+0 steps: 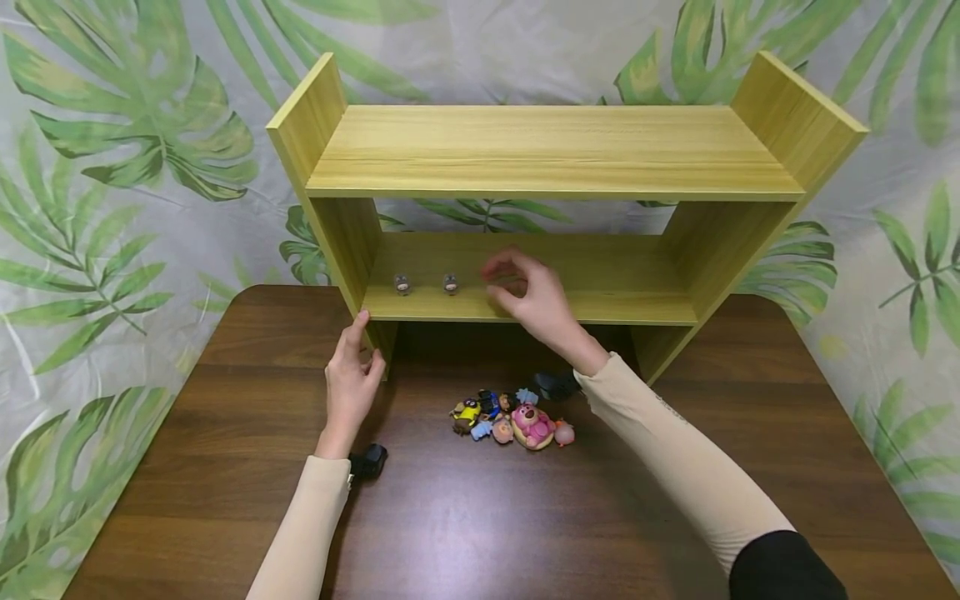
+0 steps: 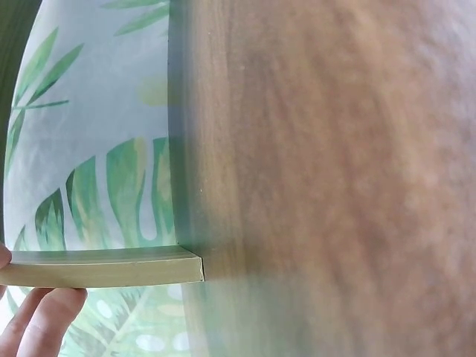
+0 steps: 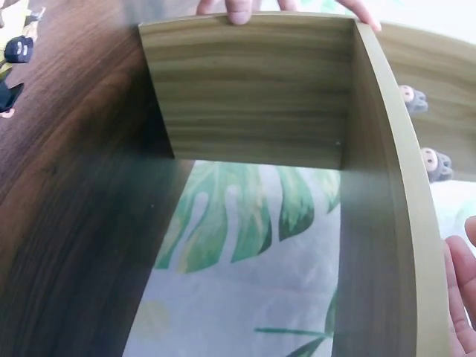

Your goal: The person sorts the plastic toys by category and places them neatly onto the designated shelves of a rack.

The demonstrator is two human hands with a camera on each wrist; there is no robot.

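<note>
A light wood shelf unit [image 1: 555,185] stands on the table. Two small grey figurines [image 1: 450,284] are set side by side on its middle board, towards the left; the right wrist view shows these figurines [image 3: 436,164] past the board's edge. At the lower left, my left hand [image 1: 351,379] holds the front edge of the side panel [image 2: 104,268], with fingertips on both faces of it. Over the middle board, to the right of the figurines, my right hand [image 1: 536,296] has its thumb and forefinger bent apart, the fingertips blurred. Nothing shows between them.
Below the unit, on the dark wood table [image 1: 465,517], lies a cluster of small toys, among them a pink bear [image 1: 532,425] and a yellow-clad figure [image 1: 467,412]. A leaf-patterned cloth [image 1: 135,125] hangs behind. Black straps are on both wrists.
</note>
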